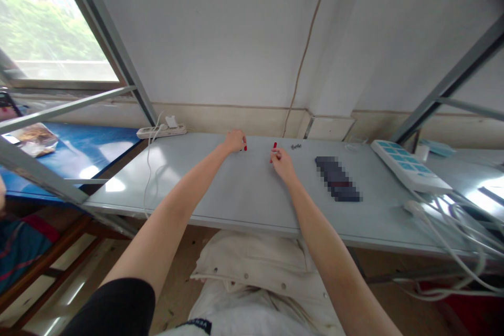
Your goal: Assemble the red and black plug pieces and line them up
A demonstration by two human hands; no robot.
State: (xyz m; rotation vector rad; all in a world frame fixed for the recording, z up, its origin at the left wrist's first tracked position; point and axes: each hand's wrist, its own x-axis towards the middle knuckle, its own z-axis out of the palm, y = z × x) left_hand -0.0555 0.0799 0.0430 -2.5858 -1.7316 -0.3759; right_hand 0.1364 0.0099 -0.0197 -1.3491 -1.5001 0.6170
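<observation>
My left hand (235,140) is closed low over the far part of the grey table, with a small red piece (245,146) showing at its fingertips. To its right, my right hand (282,163) has its fingers closed around a thin red stick-like thing (274,145), whose red end sticks out above them. The exact kind of either red thing is too small to make out. A gap of bare tabletop separates the hands. Several tiny dark metal-looking pieces (296,146) lie just beyond my right hand, to the right.
On the grey table (244,199), a dark pixelated flat object (338,178) lies right of my right forearm. A white power strip (162,130) with a hanging cable is at the left back. A larger power strip (409,165) and cables lie right. Metal frame posts flank the table.
</observation>
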